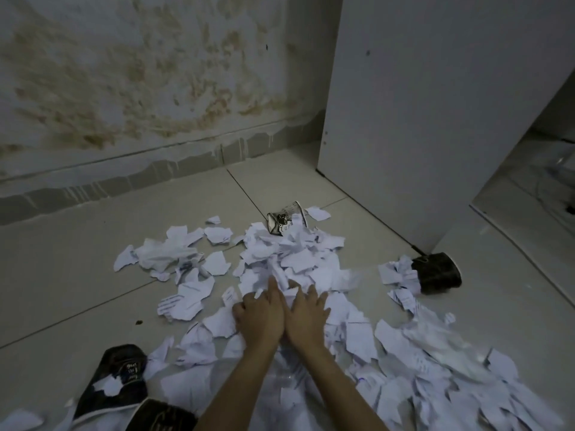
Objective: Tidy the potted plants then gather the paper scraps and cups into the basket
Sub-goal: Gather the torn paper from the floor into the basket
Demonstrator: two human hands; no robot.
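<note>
You had both hands down on the heap of torn white paper scraps (289, 262) mid-floor: left hand (259, 315) and right hand (306, 312) side by side, fingers flat and spread, pressing rather than gripping. By my read, gathering had barely started. A crushed printed paper cup (284, 219) lay at the heap's far edge, a dark paper cup (437, 273) beside the white cabinet panel (420, 119), another dark cup (116, 377) nearer you. No basket or plants showed. Pale floor tiles (93, 259), stained wall (140, 73) behind.

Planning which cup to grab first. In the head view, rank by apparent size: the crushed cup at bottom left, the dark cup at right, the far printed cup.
1. Crushed cup, though nearness inflates it.
2. Dark cup.
3. Printed cup, farthest away.
</note>
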